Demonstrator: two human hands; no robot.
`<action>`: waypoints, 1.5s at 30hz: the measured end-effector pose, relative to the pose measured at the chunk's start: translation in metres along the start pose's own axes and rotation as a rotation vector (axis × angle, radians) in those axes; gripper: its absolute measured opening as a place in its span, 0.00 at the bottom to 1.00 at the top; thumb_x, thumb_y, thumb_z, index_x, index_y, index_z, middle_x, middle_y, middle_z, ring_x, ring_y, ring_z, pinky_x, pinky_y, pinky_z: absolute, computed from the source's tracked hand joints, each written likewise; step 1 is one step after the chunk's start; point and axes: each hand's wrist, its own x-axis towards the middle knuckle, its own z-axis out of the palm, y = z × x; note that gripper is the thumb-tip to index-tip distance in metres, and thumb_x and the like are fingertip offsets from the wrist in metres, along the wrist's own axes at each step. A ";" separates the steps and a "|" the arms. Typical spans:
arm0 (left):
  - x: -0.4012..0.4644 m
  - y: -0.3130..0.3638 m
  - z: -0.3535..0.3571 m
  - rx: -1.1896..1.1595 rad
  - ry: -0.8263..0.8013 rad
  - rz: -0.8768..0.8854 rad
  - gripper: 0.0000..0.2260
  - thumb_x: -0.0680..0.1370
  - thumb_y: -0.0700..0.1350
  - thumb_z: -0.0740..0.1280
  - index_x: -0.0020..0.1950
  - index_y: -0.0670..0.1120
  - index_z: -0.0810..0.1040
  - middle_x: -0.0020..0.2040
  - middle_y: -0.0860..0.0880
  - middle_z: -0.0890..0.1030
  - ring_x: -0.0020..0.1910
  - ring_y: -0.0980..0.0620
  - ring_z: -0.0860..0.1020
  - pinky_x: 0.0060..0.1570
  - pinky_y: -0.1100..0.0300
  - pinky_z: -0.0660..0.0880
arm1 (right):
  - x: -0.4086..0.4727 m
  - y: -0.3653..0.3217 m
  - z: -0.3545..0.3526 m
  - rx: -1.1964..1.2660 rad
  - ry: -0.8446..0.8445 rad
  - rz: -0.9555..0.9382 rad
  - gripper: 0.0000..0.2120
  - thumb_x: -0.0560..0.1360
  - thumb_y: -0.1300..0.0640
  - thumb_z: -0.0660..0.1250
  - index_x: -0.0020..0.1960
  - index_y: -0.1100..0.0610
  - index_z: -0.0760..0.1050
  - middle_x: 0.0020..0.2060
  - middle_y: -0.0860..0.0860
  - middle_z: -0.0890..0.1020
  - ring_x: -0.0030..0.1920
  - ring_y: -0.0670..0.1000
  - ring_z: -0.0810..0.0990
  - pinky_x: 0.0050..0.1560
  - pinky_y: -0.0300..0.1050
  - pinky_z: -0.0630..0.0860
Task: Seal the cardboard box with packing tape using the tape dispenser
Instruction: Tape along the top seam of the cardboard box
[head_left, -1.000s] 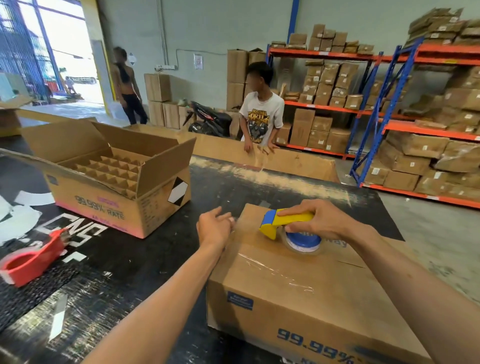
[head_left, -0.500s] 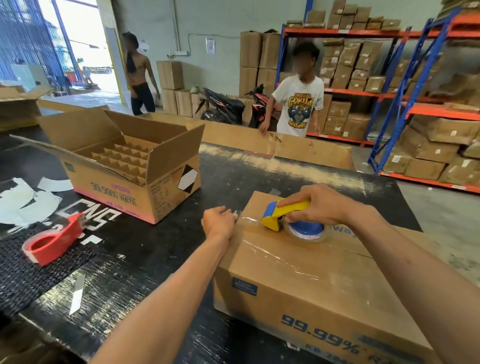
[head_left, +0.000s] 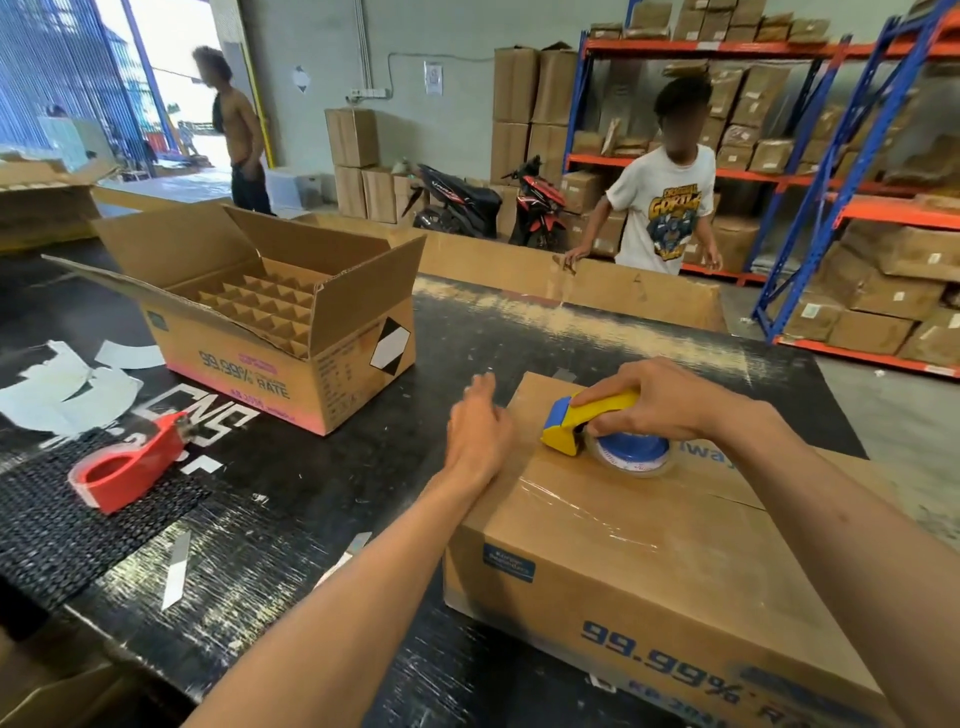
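A closed cardboard box (head_left: 649, 566) with blue print lies on the black table in front of me. A strip of clear tape runs across its top. My right hand (head_left: 660, 397) grips a yellow and blue tape dispenser (head_left: 597, 423) resting on the box top near its far left corner, its clear tape roll below the hand. My left hand (head_left: 480, 431) rests flat against the box's left top edge, fingers together, holding nothing.
An open cardboard box (head_left: 270, 312) with a divider grid stands at the left. A red tape dispenser (head_left: 127, 467) lies on the black table (head_left: 311, 493). White paper scraps lie far left. A person in a white shirt (head_left: 662, 208) stands beyond the table; another stands by the doorway.
My left hand slid from the box's far corner a little down its left edge and flattened. The yellow dispenser stays near the same corner. The person in the white shirt moved right.
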 end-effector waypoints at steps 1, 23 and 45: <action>0.000 0.002 0.004 0.111 -0.113 0.060 0.21 0.84 0.42 0.56 0.77 0.42 0.63 0.73 0.39 0.71 0.72 0.39 0.70 0.68 0.46 0.68 | 0.000 0.000 0.000 -0.003 0.002 -0.001 0.14 0.68 0.37 0.73 0.53 0.26 0.79 0.46 0.41 0.79 0.48 0.48 0.77 0.52 0.54 0.77; 0.009 -0.012 0.021 0.598 -0.419 0.131 0.28 0.85 0.56 0.43 0.82 0.46 0.41 0.82 0.50 0.38 0.81 0.45 0.47 0.77 0.41 0.44 | -0.022 0.017 -0.016 -0.166 -0.081 -0.110 0.19 0.72 0.28 0.62 0.63 0.26 0.73 0.42 0.38 0.78 0.43 0.47 0.77 0.44 0.48 0.73; -0.042 0.053 0.096 0.794 -0.571 0.484 0.26 0.85 0.52 0.39 0.81 0.44 0.38 0.81 0.47 0.37 0.80 0.52 0.36 0.78 0.51 0.36 | -0.089 0.084 -0.025 -0.316 -0.037 -0.075 0.21 0.72 0.26 0.57 0.64 0.26 0.72 0.38 0.39 0.71 0.45 0.48 0.75 0.46 0.50 0.73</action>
